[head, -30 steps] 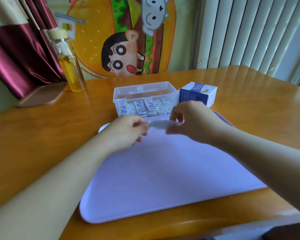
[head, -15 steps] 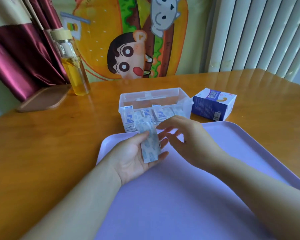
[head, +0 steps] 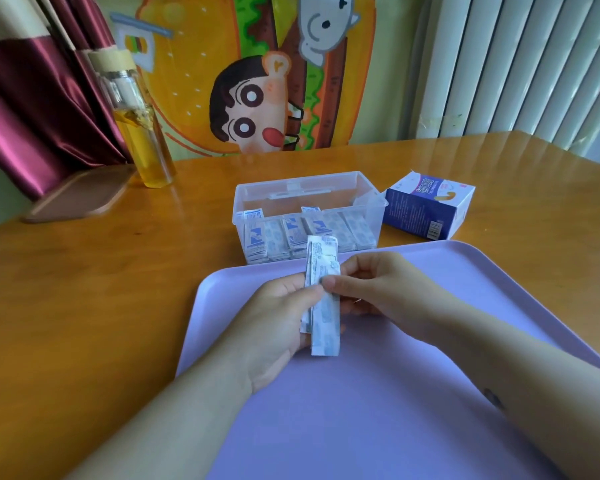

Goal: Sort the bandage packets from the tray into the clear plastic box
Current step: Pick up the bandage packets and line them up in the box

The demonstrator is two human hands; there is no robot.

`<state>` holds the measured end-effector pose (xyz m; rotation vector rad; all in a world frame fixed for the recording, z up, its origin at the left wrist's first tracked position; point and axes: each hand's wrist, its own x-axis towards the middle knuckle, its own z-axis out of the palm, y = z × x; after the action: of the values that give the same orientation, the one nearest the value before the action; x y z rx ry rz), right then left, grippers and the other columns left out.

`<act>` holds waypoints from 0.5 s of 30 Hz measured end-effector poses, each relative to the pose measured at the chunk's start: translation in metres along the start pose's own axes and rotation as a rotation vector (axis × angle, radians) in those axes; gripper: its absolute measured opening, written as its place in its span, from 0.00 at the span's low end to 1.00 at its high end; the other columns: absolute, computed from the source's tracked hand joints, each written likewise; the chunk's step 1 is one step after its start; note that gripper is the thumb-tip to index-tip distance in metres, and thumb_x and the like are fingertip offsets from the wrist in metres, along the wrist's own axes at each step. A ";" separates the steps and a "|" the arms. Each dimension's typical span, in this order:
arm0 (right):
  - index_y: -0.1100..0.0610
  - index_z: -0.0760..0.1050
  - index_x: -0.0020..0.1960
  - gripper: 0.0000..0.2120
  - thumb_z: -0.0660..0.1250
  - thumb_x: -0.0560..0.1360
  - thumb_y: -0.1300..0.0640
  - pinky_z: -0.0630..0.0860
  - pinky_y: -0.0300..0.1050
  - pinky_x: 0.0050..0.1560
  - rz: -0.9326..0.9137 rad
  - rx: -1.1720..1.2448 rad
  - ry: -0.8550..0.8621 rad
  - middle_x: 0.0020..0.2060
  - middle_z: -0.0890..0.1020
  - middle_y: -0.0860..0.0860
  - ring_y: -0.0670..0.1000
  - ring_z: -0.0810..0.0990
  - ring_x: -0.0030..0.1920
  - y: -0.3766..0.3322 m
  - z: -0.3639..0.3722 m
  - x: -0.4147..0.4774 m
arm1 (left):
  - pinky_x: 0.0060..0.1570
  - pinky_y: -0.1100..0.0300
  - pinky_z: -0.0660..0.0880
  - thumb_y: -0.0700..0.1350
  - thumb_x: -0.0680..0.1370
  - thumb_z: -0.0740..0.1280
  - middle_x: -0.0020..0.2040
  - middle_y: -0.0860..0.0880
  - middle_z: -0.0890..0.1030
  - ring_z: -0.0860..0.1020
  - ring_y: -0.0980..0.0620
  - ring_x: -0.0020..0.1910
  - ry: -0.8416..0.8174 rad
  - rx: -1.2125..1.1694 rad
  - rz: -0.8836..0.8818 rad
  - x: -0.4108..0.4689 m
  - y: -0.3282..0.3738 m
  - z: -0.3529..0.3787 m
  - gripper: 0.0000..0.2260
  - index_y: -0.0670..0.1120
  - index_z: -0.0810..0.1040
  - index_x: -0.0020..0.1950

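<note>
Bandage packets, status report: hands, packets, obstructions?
Left hand and right hand grip bandage packets above purple tray. Clear plastic box open, partly filled. Nothing between.

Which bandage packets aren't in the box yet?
The stack pinched between the left hand and right hand over the tray; the other packets sit in the clear box.

Clear plastic box (head: 274,199) is open-topped, just past the far edge of the tray (head: 361,410), so entry is from above; stored packets (head: 293,233) fill the strip along its near wall, with free room behind them. Blue carton (head: 426,211) sits just beside the box's right wall and blocks a sideways approach there (left of the box is bare table (head: 118,289)). Bottle (head: 139,133) and wooden board (head: 80,195) stand well off at far left; left hand (head: 278,320) and right hand (head: 378,289) grip bandage packets (head: 324,306) over the tray, just short of the near wall.
</note>
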<state>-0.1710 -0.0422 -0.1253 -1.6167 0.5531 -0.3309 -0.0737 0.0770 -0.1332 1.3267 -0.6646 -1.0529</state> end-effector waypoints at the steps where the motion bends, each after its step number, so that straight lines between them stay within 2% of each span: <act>1: 0.56 0.76 0.36 0.07 0.72 0.71 0.57 0.76 0.40 0.40 -0.004 -0.006 -0.005 0.30 0.81 0.49 0.47 0.78 0.33 0.000 0.000 0.000 | 0.52 0.52 0.78 0.38 0.81 0.58 0.52 0.45 0.84 0.82 0.48 0.54 0.014 0.032 0.014 -0.001 0.000 0.000 0.12 0.46 0.80 0.56; 3: 0.55 0.77 0.37 0.06 0.72 0.71 0.57 0.75 0.38 0.38 -0.015 -0.006 -0.018 0.32 0.81 0.50 0.47 0.78 0.35 -0.001 0.001 -0.001 | 0.55 0.53 0.77 0.38 0.80 0.60 0.52 0.47 0.84 0.81 0.50 0.54 0.024 0.089 0.041 -0.004 0.003 -0.001 0.12 0.47 0.79 0.58; 5: 0.56 0.78 0.38 0.05 0.72 0.70 0.56 0.75 0.37 0.38 -0.026 -0.009 -0.021 0.35 0.82 0.52 0.48 0.79 0.38 -0.001 0.002 -0.001 | 0.54 0.54 0.77 0.37 0.78 0.62 0.51 0.48 0.84 0.82 0.50 0.53 0.055 0.107 0.061 -0.005 0.004 -0.002 0.11 0.47 0.80 0.56; 8: 0.56 0.76 0.35 0.08 0.74 0.69 0.57 0.73 0.35 0.35 -0.039 -0.041 0.031 0.31 0.80 0.51 0.45 0.76 0.32 -0.001 0.001 -0.001 | 0.55 0.52 0.77 0.37 0.77 0.65 0.49 0.49 0.85 0.83 0.51 0.51 0.116 0.156 0.089 -0.004 0.005 -0.002 0.10 0.48 0.81 0.53; 12: 0.57 0.74 0.33 0.11 0.75 0.68 0.56 0.71 0.38 0.35 -0.024 -0.076 0.094 0.27 0.78 0.49 0.46 0.73 0.29 0.001 -0.003 0.001 | 0.58 0.49 0.76 0.40 0.80 0.60 0.49 0.47 0.85 0.83 0.50 0.51 0.127 0.160 0.088 -0.004 0.005 0.000 0.11 0.48 0.81 0.51; 15: 0.57 0.73 0.32 0.11 0.74 0.69 0.59 0.68 0.37 0.33 -0.006 0.033 0.073 0.27 0.76 0.50 0.45 0.71 0.28 0.001 -0.004 0.002 | 0.59 0.48 0.75 0.41 0.81 0.58 0.49 0.47 0.85 0.83 0.50 0.51 0.133 0.164 0.082 -0.004 0.005 -0.002 0.11 0.47 0.81 0.53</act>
<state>-0.1713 -0.0471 -0.1257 -1.5793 0.5956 -0.4029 -0.0719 0.0808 -0.1277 1.4844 -0.7107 -0.8505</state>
